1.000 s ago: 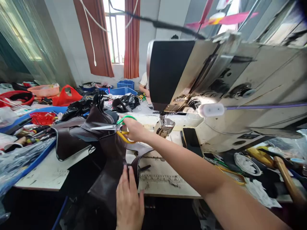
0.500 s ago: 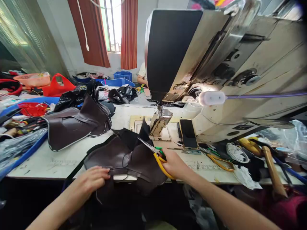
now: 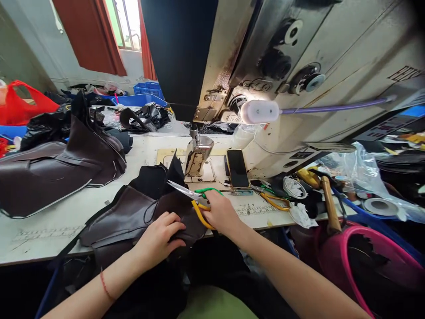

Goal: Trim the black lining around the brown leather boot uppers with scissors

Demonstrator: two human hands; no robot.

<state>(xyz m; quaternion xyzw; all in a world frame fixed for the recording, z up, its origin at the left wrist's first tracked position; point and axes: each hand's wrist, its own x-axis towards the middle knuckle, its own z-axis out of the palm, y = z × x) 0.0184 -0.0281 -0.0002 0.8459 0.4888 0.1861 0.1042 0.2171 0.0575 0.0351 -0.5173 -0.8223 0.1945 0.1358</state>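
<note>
A dark brown leather piece with black lining lies at the table's front edge, part of it hanging over. My left hand rests on its near right part, fingers bent and thumb apart from them. My right hand is closed round scissors with one green and one yellow handle. Their blades point left and away, over the leather and lining. Just behind stands the sewing machine's metal post. A thin dark loop, perhaps thread or cord, lies on the leather.
Another brown leather piece sits on the table at left. Right of the post are a phone and second scissors. The sewing machine's head overhangs the table. A hammer and pink bucket are at right.
The view has swung to the right. My left hand has left the leather's lower left edge and moved right, close to my right hand. The scissors remain in my right hand.
</note>
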